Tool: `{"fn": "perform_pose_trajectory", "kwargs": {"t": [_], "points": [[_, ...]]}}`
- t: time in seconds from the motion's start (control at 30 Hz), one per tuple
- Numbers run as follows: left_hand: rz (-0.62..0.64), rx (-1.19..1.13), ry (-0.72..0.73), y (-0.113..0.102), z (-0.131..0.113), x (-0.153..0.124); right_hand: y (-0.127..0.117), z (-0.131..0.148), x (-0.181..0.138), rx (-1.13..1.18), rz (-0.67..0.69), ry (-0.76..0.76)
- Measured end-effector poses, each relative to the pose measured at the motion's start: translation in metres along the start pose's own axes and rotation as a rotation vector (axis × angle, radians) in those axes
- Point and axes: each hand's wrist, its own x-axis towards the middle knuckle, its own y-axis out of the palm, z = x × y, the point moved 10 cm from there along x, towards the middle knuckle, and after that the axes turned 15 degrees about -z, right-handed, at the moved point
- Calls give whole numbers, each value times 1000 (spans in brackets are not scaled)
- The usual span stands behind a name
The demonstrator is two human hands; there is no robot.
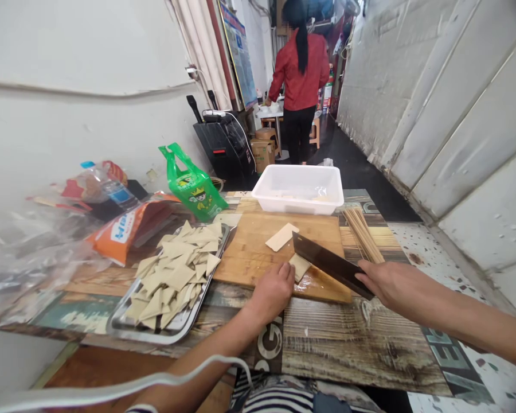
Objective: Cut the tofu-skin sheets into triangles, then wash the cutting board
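Note:
My right hand (380, 282) is wrapped round the handle end of a dark cleaver (327, 261). Its blade slants up and left over the wooden cutting board (245, 252), its edge over a pale tofu slice (300, 267). Curled fingers of my left hand (273, 291) press that slice against the board, just left of the blade. Another flat tofu slice (282, 237) lies farther back on the board, touched by neither hand. To the left, a metal tray (178, 334) carries a heap of cut tofu pieces (178, 269), many of them triangular.
Behind the board stands a white plastic tub (296, 202) with some pale pieces inside. Bamboo skewers (362, 234) lie at the right. A green bag (193, 189), an orange packet (120, 232) and clear plastic wrapping crowd the left. A person in red (303, 71) stands farther back.

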Motion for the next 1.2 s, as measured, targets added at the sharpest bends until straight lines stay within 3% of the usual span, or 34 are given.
{"fn": "perform_pose_trajectory", "kwargs": {"t": [0.17,0.3,0.53,0.77,1.03,1.2], "points": [[17,-4,25,3,-2,0,6,7,5,13,82,41],[13,-13,52,-1,5,0,11,6,6,17,24,48],[-260,-106,-25,-29,35,-23,-3,14,-3,-29,-72,25],[-352,-67,-165,-21,13,-24,-14,37,10,-86,-99,-114],[-466,-82,-103,-23,29,-28,-10,34,10,-31,-71,-109],[-553,-66,-49,-27,21,-29,-5,38,9,13,-24,-88]]}}
